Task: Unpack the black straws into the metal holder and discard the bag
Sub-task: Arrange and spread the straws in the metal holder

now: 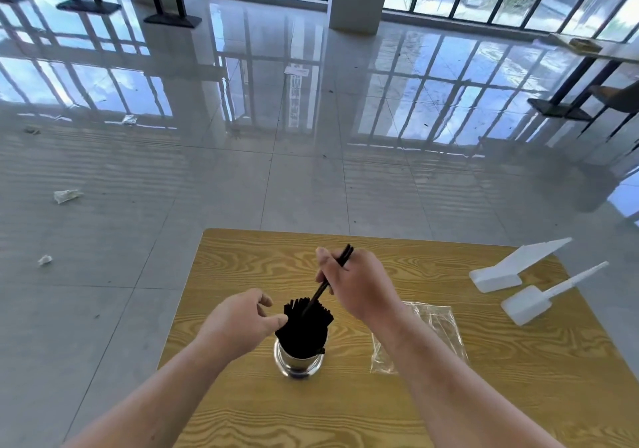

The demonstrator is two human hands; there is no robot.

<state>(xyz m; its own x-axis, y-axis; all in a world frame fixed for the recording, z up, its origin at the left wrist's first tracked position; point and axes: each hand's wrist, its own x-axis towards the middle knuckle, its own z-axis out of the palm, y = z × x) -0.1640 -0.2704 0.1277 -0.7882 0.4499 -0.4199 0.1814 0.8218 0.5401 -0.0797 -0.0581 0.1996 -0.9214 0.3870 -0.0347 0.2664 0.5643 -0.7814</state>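
The left hand [242,323] sits at the left side of the bundle of black straws [304,326], fingers loosely curled and thumb tip touching the outer straws; it steadies rather than grips, and closes on nothing. The straws stand packed upright in the metal holder [300,361], which rests on the wooden table [484,395] near its front middle. Above the bundle, the right hand [359,285] pinches a few loose straws [332,276] between thumb and fingers, angled down so that their lower ends meet the top of the bundle; whether there are two or three is hard to tell. To seat them well, the tips should find a gap among the packed straws before being pushed down, with the left hand easing the bundle aside and bracing the holder against tipping. Further right, the clear bag [439,323] lies flat on the table, seemingly empty and not yet discarded. Two white plastic scoops [511,271] lie at the far right.
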